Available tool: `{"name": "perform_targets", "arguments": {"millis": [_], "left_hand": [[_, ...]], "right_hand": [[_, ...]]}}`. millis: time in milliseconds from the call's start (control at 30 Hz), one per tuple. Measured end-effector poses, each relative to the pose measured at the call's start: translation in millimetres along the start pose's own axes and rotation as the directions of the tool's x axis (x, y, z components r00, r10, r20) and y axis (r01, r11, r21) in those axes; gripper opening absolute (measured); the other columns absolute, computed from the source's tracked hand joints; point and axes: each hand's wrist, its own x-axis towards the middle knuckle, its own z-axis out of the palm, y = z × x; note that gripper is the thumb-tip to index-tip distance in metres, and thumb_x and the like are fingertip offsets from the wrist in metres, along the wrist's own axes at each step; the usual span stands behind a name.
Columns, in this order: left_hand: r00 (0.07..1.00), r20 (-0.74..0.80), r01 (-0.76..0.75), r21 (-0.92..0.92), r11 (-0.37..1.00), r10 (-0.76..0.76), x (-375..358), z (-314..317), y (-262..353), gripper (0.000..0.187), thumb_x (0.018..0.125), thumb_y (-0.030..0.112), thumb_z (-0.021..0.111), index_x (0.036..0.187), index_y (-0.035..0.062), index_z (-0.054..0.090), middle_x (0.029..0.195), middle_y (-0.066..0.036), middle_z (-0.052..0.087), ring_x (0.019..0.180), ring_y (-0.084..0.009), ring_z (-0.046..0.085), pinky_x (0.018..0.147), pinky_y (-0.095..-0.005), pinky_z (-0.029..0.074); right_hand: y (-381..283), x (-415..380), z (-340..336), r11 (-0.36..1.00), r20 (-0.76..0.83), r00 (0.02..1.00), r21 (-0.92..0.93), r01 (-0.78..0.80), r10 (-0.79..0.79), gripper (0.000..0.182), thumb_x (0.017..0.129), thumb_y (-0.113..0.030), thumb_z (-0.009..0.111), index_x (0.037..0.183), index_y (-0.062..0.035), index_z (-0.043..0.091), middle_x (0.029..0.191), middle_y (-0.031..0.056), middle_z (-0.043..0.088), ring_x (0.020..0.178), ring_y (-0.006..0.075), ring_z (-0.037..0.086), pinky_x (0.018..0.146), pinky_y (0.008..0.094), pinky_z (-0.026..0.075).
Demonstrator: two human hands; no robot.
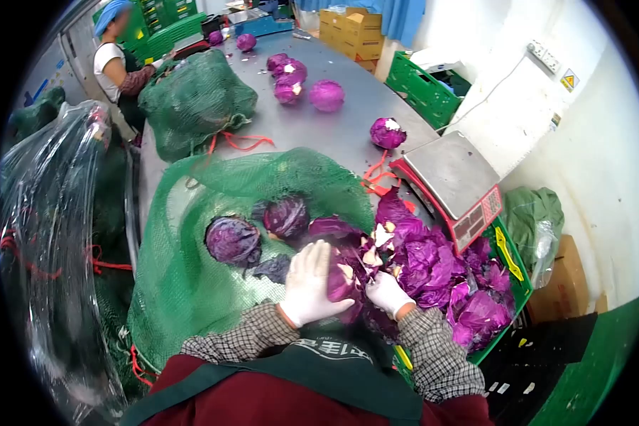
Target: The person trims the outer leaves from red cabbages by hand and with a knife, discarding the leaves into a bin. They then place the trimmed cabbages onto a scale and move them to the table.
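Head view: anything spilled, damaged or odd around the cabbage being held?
Torn purple leaves lie heaped beside the red cabbage in the gloved left hand and right hand, spilling into the green crate under the scale. Looks like trimming waste, not an accident.

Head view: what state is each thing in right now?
Left hand: gloved, on the held cabbage.
Right hand: gloved, at its other side.
Held cabbage: between both hands.
Green net sack: open, cabbages inside.
Far sack: tied shut.
Scale: platform bare.
Leaf pile: loose, heaped.
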Motion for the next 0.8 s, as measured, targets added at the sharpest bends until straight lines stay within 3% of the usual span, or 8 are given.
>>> {"name": "perform_targets", "arguments": {"millis": [33, 100, 167, 233, 367, 500, 667, 800], "left_hand": [[0.996, -0.082, -0.024, -0.072, 0.997, 0.018, -8.8, 2.1, -10.1, 0.12, 0.06, 0.05, 0.084, 0.147, -0.0041, 0.022, 0.141, -0.026, 0.035, 0.133, -0.0419, 0.035, 0.113, -0.0502, 0.027], [0.998, -0.05, -0.036, -0.105, 0.994, 0.031, -36.5, -23.0, -53.6, 0.127, 0.058, 0.05, 0.086, 0.149, -0.0032, 0.016, 0.145, -0.027, 0.029, 0.136, -0.0425, 0.03, 0.113, -0.0501, 0.026], [0.998, 0.044, 0.061, -0.157, 0.986, -0.055, -46.0, -26.1, -65.9, 0.128, 0.06, 0.052, 0.084, 0.15, -0.0041, 0.012, 0.145, -0.029, 0.027, 0.136, -0.0437, 0.027, 0.115, -0.0483, 0.023], [0.992, 0.11, 0.083, -0.192, 0.978, -0.062, -46.8, -33.0, -65.2, 0.128, 0.06, 0.056, 0.083, 0.149, -0.0044, 0.014, 0.145, -0.029, 0.027, 0.135, -0.0438, 0.027, 0.115, -0.0485, 0.023], [0.972, 0.225, 0.095, -0.113, 0.989, -0.068, -30.7, -54.7, -48.2, 0.127, 0.055, 0.061, 0.083, 0.147, -0.0035, 0.024, 0.143, -0.028, 0.032, 0.128, -0.0442, 0.033, 0.111, -0.0498, 0.028], [0.99, 0.135, 0.049, -0.02, 0.999, -0.046, -33.5, -44.5, -32.3, 0.124, 0.052, 0.063, 0.084, 0.142, -0.0046, 0.032, 0.136, -0.024, 0.039, 0.122, -0.0401, 0.038, 0.106, -0.0498, 0.033], [0.997, 0.027, 0.078, -0.119, 0.99, -0.075, -48.4, -35.4, -10.4, 0.124, 0.056, 0.052, 0.088, 0.147, -0.0017, 0.023, 0.133, -0.026, 0.035, 0.12, -0.0411, 0.038, 0.104, -0.05, 0.034], [0.994, 0.065, 0.088, 0.007, 0.996, -0.089, -29.9, -18.7, -1.0, 0.125, 0.056, 0.049, 0.087, 0.148, -0.0005, 0.02, 0.139, -0.028, 0.03, 0.125, -0.0458, 0.034, 0.107, -0.0529, 0.031]], "right_hand": [[6.2, -6.1, 3.8, 0.965, -0.047, 0.997, 0.26, -0.039, 0.053, 0.024, 0.088, -0.021, 0.054, 0.078, 0.0006, 0.061, 0.063, 0.0167, 0.061, 0.053, 0.027, 0.062, 0.053, 0.041, 0.05], [-2.1, -9.0, 33.6, 0.819, 0.098, 0.995, 0.572, -0.042, -0.017, 0.015, 0.095, -0.016, 0.054, 0.092, -0.0015, 0.058, 0.062, 0.0047, 0.055, 0.042, 0.013, 0.051, 0.04, 0.0274, 0.041], [-26.5, -33.5, -0.2, 0.683, 0.246, 0.967, 0.695, -0.224, 0.066, 0.02, 0.094, -0.017, 0.06, 0.104, -0.0017, 0.054, 0.064, 0.0009, 0.055, 0.044, 0.0079, 0.051, 0.039, 0.0221, 0.039], [-28.6, -47.6, 0.4, 0.616, 0.129, 0.99, 0.775, -0.141, 0.064, 0.019, 0.092, -0.017, 0.063, 0.107, -0.0083, 0.055, 0.067, -0.0011, 0.058, 0.044, 0.0068, 0.048, 0.039, 0.0212, 0.037], [-68.0, -75.1, 6.4, 0.548, 0.092, 0.995, 0.831, -0.091, 0.025, 0.044, 0.095, -0.02, 0.062, 0.13, 0.002, 0.047, 0.076, 0.0028, 0.063, 0.045, 0.0063, 0.05, 0.041, 0.0207, 0.039], [-72.1, -78.1, 33.6, 0.66, 0.055, 0.998, 0.751, -0.021, -0.031, 0.043, 0.094, -0.015, 0.06, 0.134, -0.0013, 0.049, 0.069, -0.0013, 0.055, 0.046, 0.0054, 0.048, 0.045, 0.0211, 0.038], [-44.5, -63.0, 21.1, 0.846, -0.342, 0.86, 0.248, 0.472, -0.379, 0.035, 0.088, -0.005, 0.062, 0.123, 0.0007, 0.06, 0.128, 0.0218, 0.057, 0.114, 0.0267, 0.06, 0.094, 0.0339, 0.05], [-32.3, -46.4, 14.8, 0.836, -0.452, 0.819, 0.24, 0.494, -0.354, 0.039, 0.093, -0.01, 0.056, 0.128, 0.0061, 0.052, 0.131, 0.0234, 0.055, 0.121, 0.0326, 0.055, 0.102, 0.0361, 0.045]]}}
